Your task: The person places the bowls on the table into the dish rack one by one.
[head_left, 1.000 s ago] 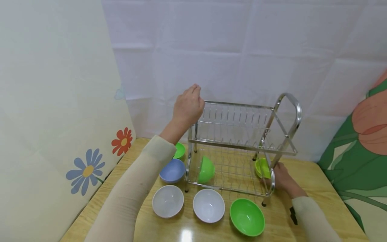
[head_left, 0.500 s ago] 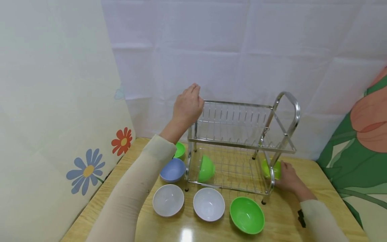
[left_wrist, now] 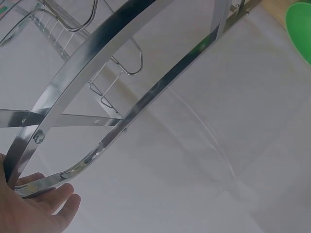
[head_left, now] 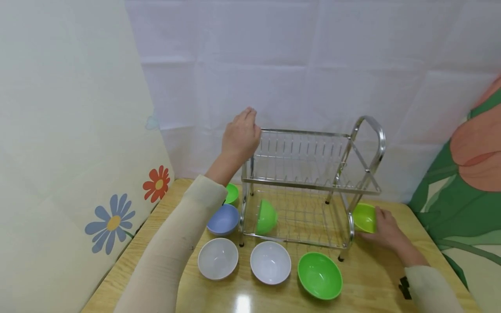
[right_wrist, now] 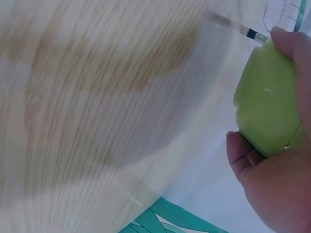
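My left hand (head_left: 240,134) grips the top left of a two-tier metal dish rack (head_left: 297,185). In the left wrist view, the fingers of that hand (left_wrist: 36,208) curl under the rack's bent side tube. To the right of the rack, my right hand (head_left: 387,230) holds a small yellow-green bowl (head_left: 365,218). Thumb and fingers clasp this bowl (right_wrist: 267,102) from its outside in the right wrist view; part of it is out of frame. On the rack's lower tier a green bowl (head_left: 267,217) stands on its side at the left.
On the wooden table, a white bowl (head_left: 271,263), a greyish-white bowl (head_left: 218,258) and a larger green bowl (head_left: 320,276) stand before the rack. Left of it are a blue bowl (head_left: 224,220) and a partly hidden green bowl (head_left: 232,194). A white cloth (head_left: 289,65) hangs behind.
My right hand has drawn the yellow-green bowl rightward, from the rack's lower right side to outside the frame. The left hand has kept its grip on the rack.
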Tool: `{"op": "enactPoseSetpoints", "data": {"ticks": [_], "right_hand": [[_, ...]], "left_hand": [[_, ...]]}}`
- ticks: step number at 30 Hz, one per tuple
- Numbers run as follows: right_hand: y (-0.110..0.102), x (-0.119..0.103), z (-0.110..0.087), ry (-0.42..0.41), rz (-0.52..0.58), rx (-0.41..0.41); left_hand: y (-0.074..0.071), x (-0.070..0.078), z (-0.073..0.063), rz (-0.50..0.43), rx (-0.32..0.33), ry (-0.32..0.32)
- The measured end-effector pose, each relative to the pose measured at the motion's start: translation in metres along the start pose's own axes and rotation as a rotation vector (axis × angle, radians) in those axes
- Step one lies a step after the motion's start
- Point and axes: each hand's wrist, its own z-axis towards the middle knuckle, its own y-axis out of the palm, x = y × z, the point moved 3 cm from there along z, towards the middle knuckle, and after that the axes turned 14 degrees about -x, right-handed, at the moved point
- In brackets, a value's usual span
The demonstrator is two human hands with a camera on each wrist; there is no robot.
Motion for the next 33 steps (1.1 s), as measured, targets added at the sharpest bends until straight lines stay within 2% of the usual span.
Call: {"op": "enactPoseSetpoints", "data": {"ticks": [12, 33], "right_hand": [[-0.013, -0.011, -0.025, -0.085, -0.042, 0.11], [-0.022, -0.047, -0.06, -0.169, -0.033, 0.154]], "left_hand": [[-0.001, -0.001, 0.001, -0.004, 0.0, -0.006], [0.002, -0.002, -0.001, -0.034, 0.005, 0.0]]}}
